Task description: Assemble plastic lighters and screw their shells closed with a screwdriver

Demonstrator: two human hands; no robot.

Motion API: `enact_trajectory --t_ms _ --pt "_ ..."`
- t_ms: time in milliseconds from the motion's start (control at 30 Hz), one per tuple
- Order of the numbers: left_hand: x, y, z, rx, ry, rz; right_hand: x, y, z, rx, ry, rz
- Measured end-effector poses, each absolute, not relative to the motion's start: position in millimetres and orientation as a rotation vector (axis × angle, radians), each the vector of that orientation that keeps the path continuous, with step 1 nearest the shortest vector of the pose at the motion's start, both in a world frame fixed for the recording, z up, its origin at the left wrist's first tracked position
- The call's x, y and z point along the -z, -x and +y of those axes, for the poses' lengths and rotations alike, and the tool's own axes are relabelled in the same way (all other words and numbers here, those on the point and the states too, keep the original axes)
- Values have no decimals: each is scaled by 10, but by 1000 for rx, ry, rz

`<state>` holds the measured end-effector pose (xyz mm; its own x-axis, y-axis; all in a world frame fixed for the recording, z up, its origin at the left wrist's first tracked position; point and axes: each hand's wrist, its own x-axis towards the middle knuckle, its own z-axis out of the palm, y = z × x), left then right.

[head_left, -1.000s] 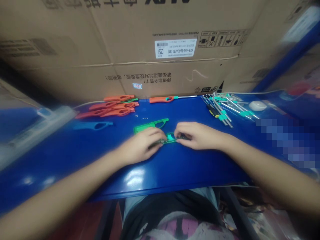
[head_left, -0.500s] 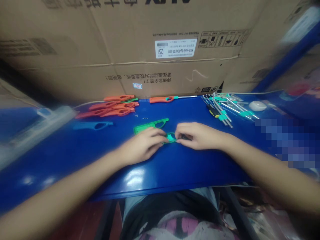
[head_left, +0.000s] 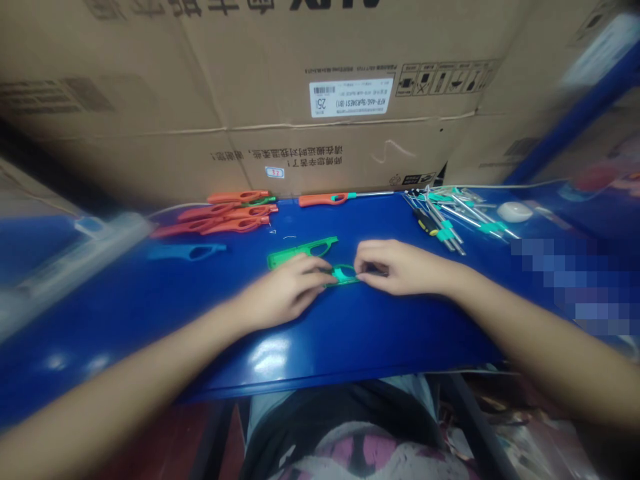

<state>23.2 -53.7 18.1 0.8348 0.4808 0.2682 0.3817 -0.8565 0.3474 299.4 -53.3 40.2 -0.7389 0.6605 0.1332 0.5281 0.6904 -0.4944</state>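
My left hand is closed on a green lighter shell half, covering its handle end. Inside the trigger loop of that shell sits a small teal trigger piece. With thumb and fingers pinched, my right hand is at the tip end of the same shell; whether a small part is between the fingertips I cannot make out. Just behind my left hand lies another green lighter shell half, its hollow side up.
Several orange lighter shells are piled at the back left, with a blue shell before them. An orange lighter with a metal rod lies by the cardboard. Back right are metal rods with teal parts, a screwdriver and a white oval object.
My right hand has shifted slightly right and up, showing more of the shell's loop. My left hand stays where it was on the shell.
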Motion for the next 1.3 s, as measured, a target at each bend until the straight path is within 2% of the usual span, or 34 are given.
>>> enact_trajectory --t_ms 1000,1300 --pt "-167 -208 -518 -432 -2785 684 -531 -3130 -470 -529 1091 -2659" --pt "-146 -201 -478 -470 -2776 638 -519 -3146 -406 -846 1333 -2609"
